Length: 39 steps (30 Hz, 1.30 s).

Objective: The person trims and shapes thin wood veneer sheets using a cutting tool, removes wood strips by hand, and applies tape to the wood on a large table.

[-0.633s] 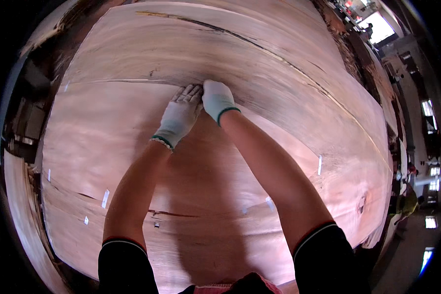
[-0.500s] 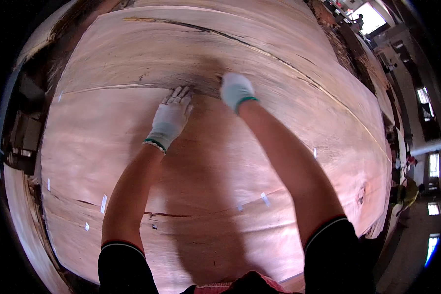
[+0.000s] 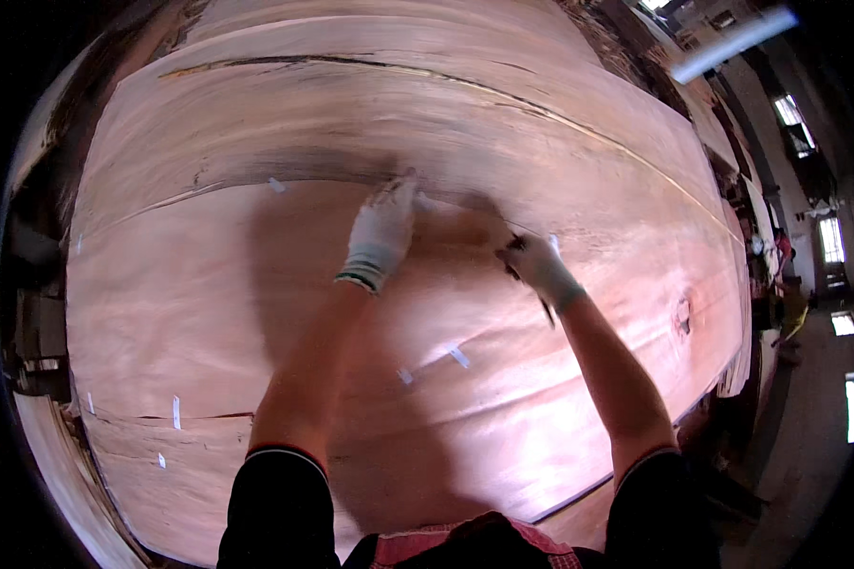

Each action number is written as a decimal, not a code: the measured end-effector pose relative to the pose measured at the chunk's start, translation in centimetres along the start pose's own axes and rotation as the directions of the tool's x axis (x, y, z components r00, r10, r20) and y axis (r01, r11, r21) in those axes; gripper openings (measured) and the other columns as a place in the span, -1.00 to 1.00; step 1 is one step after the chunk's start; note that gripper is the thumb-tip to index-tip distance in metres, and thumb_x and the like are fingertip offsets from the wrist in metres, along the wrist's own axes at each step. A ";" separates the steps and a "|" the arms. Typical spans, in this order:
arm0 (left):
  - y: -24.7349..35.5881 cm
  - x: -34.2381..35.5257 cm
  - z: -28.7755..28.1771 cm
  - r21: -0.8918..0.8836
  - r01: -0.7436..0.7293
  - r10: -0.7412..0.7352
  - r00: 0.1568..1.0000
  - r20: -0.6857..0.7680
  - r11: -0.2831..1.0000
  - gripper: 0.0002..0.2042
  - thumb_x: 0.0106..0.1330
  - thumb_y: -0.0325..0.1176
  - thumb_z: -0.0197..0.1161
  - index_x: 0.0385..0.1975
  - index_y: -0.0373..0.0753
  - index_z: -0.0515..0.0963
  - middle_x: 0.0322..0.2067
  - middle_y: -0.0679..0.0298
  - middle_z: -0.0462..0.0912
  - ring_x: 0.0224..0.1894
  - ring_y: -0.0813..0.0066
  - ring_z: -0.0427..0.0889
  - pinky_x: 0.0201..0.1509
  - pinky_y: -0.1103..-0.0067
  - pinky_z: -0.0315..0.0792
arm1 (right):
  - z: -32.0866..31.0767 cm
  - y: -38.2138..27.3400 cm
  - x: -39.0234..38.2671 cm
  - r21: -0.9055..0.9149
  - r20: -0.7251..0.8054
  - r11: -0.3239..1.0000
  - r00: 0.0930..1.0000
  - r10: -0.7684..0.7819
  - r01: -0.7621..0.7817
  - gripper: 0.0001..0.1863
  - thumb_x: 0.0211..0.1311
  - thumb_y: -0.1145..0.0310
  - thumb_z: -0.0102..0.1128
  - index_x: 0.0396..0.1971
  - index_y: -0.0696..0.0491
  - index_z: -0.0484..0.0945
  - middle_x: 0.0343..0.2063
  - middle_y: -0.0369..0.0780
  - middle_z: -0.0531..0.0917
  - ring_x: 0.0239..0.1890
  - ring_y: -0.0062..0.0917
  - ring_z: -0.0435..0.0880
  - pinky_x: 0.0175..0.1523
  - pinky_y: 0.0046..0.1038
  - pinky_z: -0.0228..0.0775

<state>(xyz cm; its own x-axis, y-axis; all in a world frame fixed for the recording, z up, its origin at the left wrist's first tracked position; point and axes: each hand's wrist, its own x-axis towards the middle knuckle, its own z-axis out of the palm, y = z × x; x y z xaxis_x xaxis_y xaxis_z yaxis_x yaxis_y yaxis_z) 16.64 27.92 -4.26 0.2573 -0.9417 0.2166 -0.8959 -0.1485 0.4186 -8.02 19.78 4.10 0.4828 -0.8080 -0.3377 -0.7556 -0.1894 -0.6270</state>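
A broad sheet of pinkish-brown wood veneer (image 3: 304, 284) fills the space before me, its upper edge meeting a darker-grained veneer sheet (image 3: 370, 114) along a curved seam. My left hand (image 3: 384, 228), in a white knit glove, rests at that seam with fingers stretched out, slightly blurred. To its right, my gloved right hand (image 3: 544, 268) is closed on a dark, ragged, thin strip (image 3: 515, 256) whose tail hangs down; its exact kind is unclear. A small white tape piece (image 3: 276, 185) lies across the seam left of my left hand.
More white tape pieces (image 3: 457, 355) dot the sheet. A long split (image 3: 417, 71) crosses the far veneer, and a knot hole (image 3: 683, 316) marks the right side. Veneer offcuts (image 3: 62, 474) lie at the left. A person in yellow (image 3: 793, 308) is far right.
My view has shifted. My left hand has moved right along the seam, uncovering a tape piece. My right hand has drawn nearer to me and right, showing a dark strip in it.
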 end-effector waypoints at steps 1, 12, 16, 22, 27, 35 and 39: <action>-0.1 -0.1 0.3 0.042 -0.015 0.018 0.998 -0.054 0.999 -0.52 0.37 -0.34 -0.03 0.30 -0.23 0.21 0.18 0.01 0.43 0.14 0.03 0.48 0.19 0.31 0.38 | -0.8 2.0 -3.3 0.156 -0.007 0.986 0.998 0.063 -0.061 -0.78 0.28 0.26 0.17 -0.44 0.11 0.54 -0.63 -0.30 0.54 -0.68 -0.68 0.39 -0.58 -0.57 0.22; 6.0 1.5 -0.9 0.604 -0.146 0.177 0.984 0.008 0.784 -0.58 0.36 -0.38 -0.11 0.22 -0.27 0.30 0.30 0.06 0.29 0.34 0.14 0.23 0.39 0.31 0.10 | 0.3 24.0 -47.6 0.850 -0.462 0.522 0.377 0.803 -0.070 -0.83 0.38 0.35 0.02 -0.21 0.15 0.45 -0.53 -0.26 0.55 -0.71 -0.72 0.38 -0.67 -0.63 0.18; 18.9 -0.7 5.9 0.566 -0.431 0.540 0.841 -0.030 0.702 -0.54 0.37 -0.36 -0.08 0.28 -0.23 0.25 0.31 0.10 0.27 0.38 0.17 0.16 0.46 0.30 0.00 | 5.3 32.8 -55.9 0.780 -0.471 0.545 0.287 0.835 -0.307 -0.86 0.34 0.39 0.05 -0.22 0.12 0.52 -0.43 -0.30 0.59 -0.44 -0.65 0.48 -0.31 -0.57 0.38; 49.4 -12.5 14.0 0.147 -0.795 0.796 0.602 0.073 0.588 -0.50 0.36 -0.33 0.03 0.29 -0.30 0.23 0.28 0.07 0.29 0.37 0.13 0.19 0.45 0.27 0.01 | 16.7 44.5 -58.9 0.680 -0.063 0.453 0.569 0.820 -0.577 -0.78 0.30 0.40 0.05 -0.10 0.11 0.53 -0.23 -0.17 0.66 -0.22 -0.45 0.61 -0.10 -0.38 0.45; 62.2 -16.5 21.4 0.003 -0.869 0.867 0.494 0.058 0.495 -0.51 0.38 -0.25 0.06 0.27 -0.29 0.26 0.26 0.04 0.33 0.35 0.11 0.22 0.41 0.27 0.08 | 20.6 48.1 -63.4 0.425 0.156 0.623 0.732 0.664 -0.656 -0.60 0.22 0.29 0.18 0.07 -0.02 0.48 -0.04 -0.15 0.61 0.03 -0.32 0.55 0.17 -0.37 0.30; 64.3 -15.7 24.2 0.035 -0.836 0.818 0.544 0.189 0.548 -0.56 0.45 -0.21 -0.02 0.26 -0.27 0.30 0.26 0.06 0.35 0.31 0.01 0.27 0.35 0.24 0.18 | 16.9 57.1 -68.7 0.750 0.043 0.341 0.556 0.830 -0.567 -0.71 0.19 0.30 0.11 -0.13 0.12 0.53 -0.24 0.06 0.63 -0.14 -0.04 0.61 -0.06 -0.20 0.45; 65.2 -17.0 24.4 0.116 -0.795 0.741 0.599 0.304 0.595 -0.55 0.48 -0.28 -0.11 0.31 -0.31 0.22 0.32 0.03 0.25 0.38 0.06 0.16 0.44 0.31 0.05 | 16.6 66.9 -61.1 0.635 -0.222 0.614 0.651 0.726 -0.468 -0.72 0.20 0.29 0.14 -0.13 0.09 0.54 -0.25 0.05 0.61 -0.11 -0.01 0.57 -0.03 -0.14 0.42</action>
<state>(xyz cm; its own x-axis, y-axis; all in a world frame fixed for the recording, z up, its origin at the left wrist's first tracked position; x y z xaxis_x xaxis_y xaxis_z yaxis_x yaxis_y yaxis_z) -54.97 26.90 -2.16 -0.6198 -0.7656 0.1721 -0.7798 0.6255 -0.0256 -80.70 65.69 -28.84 -0.3322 -0.7873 -0.5194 -0.4091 0.6165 -0.6727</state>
